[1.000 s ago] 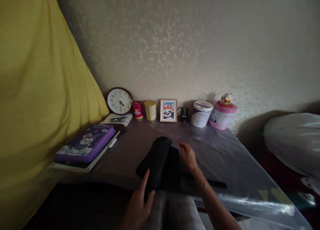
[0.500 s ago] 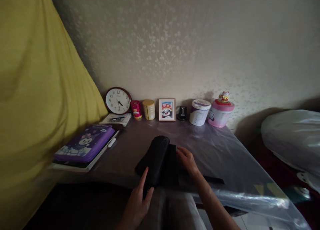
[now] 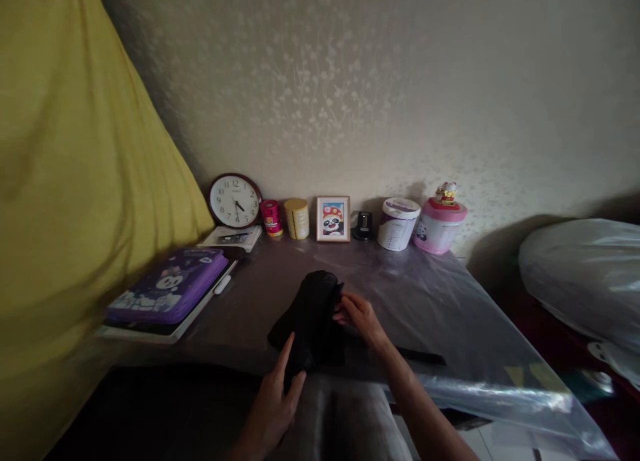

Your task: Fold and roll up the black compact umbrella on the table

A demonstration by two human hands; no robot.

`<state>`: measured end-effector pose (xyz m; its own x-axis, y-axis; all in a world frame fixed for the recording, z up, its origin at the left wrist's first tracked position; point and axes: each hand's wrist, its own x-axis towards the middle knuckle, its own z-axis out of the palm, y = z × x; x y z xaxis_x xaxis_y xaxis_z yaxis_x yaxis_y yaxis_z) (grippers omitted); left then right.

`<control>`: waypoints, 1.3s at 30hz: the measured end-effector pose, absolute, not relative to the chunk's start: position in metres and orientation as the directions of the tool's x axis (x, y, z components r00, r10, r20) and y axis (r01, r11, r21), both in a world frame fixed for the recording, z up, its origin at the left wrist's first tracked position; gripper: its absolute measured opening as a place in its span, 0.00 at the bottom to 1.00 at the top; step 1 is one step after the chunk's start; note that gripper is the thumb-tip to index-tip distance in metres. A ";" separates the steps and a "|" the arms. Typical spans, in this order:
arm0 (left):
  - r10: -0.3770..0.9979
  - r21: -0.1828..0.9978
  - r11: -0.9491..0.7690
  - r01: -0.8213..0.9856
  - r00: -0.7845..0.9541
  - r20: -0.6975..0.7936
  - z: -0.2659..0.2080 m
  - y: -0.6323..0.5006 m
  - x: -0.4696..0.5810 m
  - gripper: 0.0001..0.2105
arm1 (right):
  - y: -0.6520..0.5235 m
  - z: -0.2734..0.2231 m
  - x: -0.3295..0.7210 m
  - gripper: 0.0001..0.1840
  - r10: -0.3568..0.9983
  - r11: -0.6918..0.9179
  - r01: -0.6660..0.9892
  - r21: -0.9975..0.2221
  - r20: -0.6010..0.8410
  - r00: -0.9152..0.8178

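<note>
A rolled black fabric bundle lies on the table, slanting away from me, with a loose flap along its right side. My left hand is at its near end, index finger along the left side and thumb on the right, holding the bundle between them; the other fingers are hidden. At the far right edge, my right hand pinches the flap, which is lifted and folded towards the roll. A flat black strap stretches out to the right beneath my right forearm.
Left are a purple case on books and a white marker. Along the wall stand a clock, small tins, a picture frame, a white tub and a pink tub. A yellow curtain hangs left.
My right hand has moved left and lifted the flap's edge, folding it over towards the roll. My left hand stays at the near end.
</note>
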<state>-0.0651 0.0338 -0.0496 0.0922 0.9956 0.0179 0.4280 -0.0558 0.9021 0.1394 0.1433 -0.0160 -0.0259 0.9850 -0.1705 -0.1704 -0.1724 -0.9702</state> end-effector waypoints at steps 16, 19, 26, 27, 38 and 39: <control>0.997 0.922 -0.012 0.386 0.070 -0.016 -0.035 0.031 -0.063 0.32 | 0.144 -0.035 0.145 0.16 0.997 -0.018 0.316 -0.949 0.007 0.080; 0.997 0.932 0.014 0.362 0.061 -0.038 -0.032 0.030 -0.061 0.32 | 0.146 -0.038 0.142 0.19 0.996 0.012 0.294 -0.956 0.038 0.080; 0.996 0.964 0.066 0.258 0.037 -0.078 -0.021 0.028 -0.057 0.33 | 0.154 -0.020 0.127 0.24 0.992 0.078 0.178 -0.981 0.094 0.087; 0.996 0.966 0.067 0.250 0.038 -0.079 -0.019 0.029 -0.057 0.33 | 0.156 -0.016 0.125 0.25 0.991 0.090 0.171 -0.981 0.106 0.087; 0.996 0.953 -0.019 0.301 0.091 -0.008 -0.037 0.033 -0.062 0.32 | 0.162 -0.016 0.102 0.25 0.998 0.018 0.273 -0.962 0.036 0.060; 0.995 0.953 -0.018 0.303 0.097 -0.012 -0.040 0.033 -0.063 0.31 | 0.162 -0.016 0.101 0.25 0.999 0.021 0.261 -0.965 0.032 0.039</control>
